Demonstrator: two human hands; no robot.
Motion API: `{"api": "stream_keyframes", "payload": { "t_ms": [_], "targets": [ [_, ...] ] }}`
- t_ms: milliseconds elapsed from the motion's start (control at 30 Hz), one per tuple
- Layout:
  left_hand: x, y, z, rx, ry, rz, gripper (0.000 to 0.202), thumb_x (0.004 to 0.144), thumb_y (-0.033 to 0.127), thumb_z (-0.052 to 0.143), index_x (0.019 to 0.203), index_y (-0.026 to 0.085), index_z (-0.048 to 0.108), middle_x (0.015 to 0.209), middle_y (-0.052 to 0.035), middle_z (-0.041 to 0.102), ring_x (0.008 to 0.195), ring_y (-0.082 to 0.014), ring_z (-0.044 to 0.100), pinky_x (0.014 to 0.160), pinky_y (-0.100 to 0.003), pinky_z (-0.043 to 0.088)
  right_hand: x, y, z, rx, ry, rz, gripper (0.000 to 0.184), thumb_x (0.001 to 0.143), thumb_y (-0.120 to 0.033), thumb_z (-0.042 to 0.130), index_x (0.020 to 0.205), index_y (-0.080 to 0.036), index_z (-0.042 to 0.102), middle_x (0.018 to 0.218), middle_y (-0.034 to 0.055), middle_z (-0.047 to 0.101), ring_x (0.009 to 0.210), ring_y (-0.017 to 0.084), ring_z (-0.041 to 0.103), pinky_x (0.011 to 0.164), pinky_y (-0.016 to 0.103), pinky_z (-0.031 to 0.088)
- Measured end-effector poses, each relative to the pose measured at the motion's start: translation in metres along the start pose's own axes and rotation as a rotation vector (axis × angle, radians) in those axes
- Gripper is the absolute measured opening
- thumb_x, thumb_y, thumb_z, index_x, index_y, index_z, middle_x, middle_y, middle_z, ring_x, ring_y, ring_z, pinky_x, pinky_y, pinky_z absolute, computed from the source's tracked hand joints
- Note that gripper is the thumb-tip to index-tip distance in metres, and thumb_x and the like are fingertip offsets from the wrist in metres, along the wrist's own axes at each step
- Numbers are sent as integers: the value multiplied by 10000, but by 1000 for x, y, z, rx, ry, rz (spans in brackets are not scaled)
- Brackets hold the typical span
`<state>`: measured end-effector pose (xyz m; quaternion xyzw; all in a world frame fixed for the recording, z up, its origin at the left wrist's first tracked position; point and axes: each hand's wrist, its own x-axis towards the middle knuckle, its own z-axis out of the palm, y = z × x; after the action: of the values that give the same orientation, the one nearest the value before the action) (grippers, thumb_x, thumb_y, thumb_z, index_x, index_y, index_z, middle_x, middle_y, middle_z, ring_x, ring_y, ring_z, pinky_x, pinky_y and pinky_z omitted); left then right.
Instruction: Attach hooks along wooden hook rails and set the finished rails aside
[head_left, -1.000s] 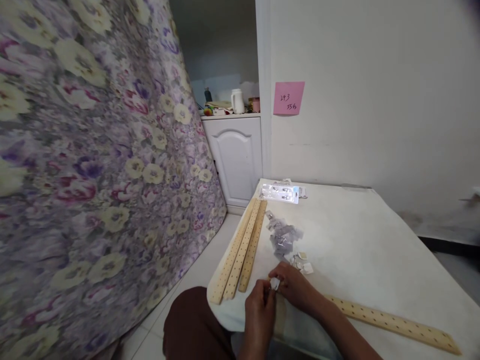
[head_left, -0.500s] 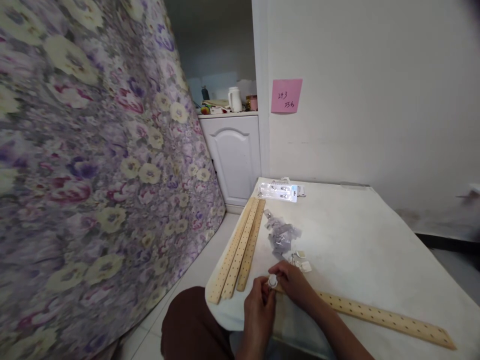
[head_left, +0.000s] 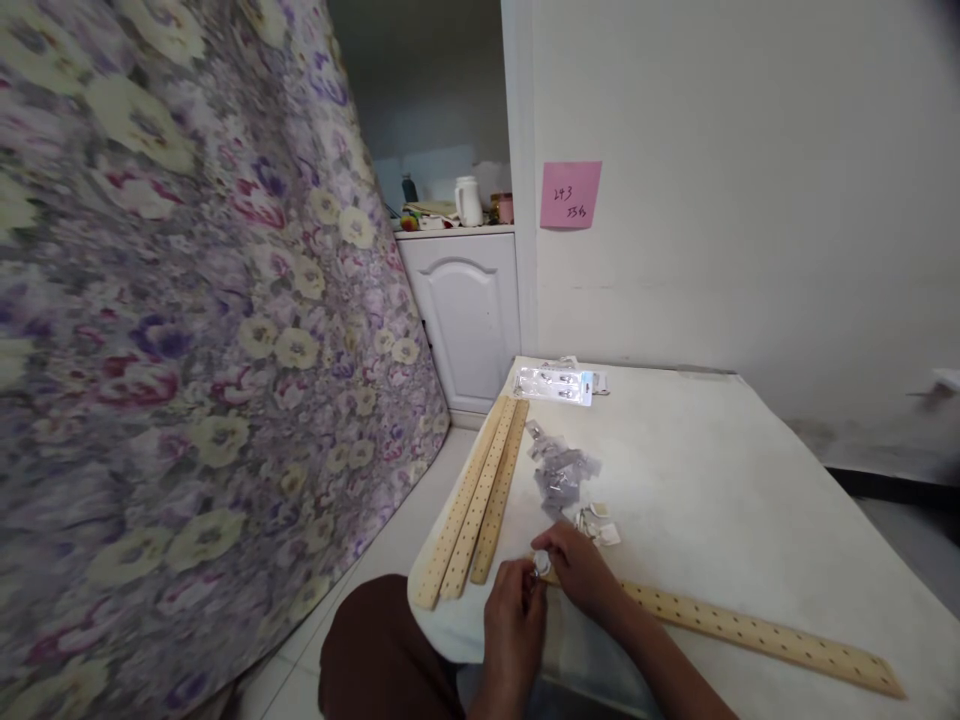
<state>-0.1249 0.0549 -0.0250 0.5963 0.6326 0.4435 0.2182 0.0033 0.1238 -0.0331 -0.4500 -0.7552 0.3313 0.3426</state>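
Near the table's front edge, my left hand (head_left: 514,612) and my right hand (head_left: 576,562) come together over a small white, round, ring-like piece (head_left: 541,563). Fingertips of both hands pinch at it; its exact kind is too small to make out. Beneath my right hand and forearm runs a wooden strip with rows of holes (head_left: 765,630), its left end mostly hidden by the hands. Just beyond the right hand lie small white cards or tags (head_left: 606,534). Behind them is a pile of small clear plastic packets (head_left: 561,472).
Three more perforated wooden strips (head_left: 480,510) lie side by side along the table's left edge. Clear packaging (head_left: 555,385) sits at the back of the white table (head_left: 712,480). A floral curtain (head_left: 225,350) hangs at left; a white cabinet (head_left: 472,310) stands behind.
The hands stay together on the small white piece, with only slight finger movement. The whole view has shifted a little.
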Motion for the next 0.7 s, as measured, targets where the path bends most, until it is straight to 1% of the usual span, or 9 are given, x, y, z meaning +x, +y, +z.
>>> {"api": "stream_keyframes", "payload": {
  "t_ms": [167,300,433,600,700],
  "targets": [
    [-1,-1,0,-14,-13,-7,96,796,257,533,834,206,604,728,-10,570,644,-165,543,610,-260,408,-1,-2,0,8,15,8,318,730,-37,409,871,-182,654,902,63,661,912,186,589,851,331,446],
    [-3,-3,0,-30,-29,11,106,805,269,540,831,208,622,748,-19,608,666,-170,567,637,-264,426,-1,0,-1,17,32,6,315,734,-45,403,863,-179,658,887,62,663,897,185,597,838,325,450],
    [-3,-3,1,-33,-41,11,122,819,273,534,856,206,629,791,-36,638,718,-185,591,677,-278,445,-2,2,-2,11,14,-14,315,732,-47,413,876,-178,659,904,62,662,900,180,594,836,319,447],
    [-3,-3,0,-62,-26,26,136,817,300,541,835,212,643,770,-37,639,705,-188,595,670,-281,456,-4,1,-2,-5,1,-40,304,730,-60,435,894,-189,656,922,58,655,921,183,579,863,331,435],
    [-4,-3,0,-62,-39,27,135,820,296,534,844,214,639,768,-33,626,717,-188,592,673,-276,453,-5,0,-3,14,-10,-63,304,713,-67,457,912,-189,652,935,58,647,933,184,572,870,328,432]
  ]
}}
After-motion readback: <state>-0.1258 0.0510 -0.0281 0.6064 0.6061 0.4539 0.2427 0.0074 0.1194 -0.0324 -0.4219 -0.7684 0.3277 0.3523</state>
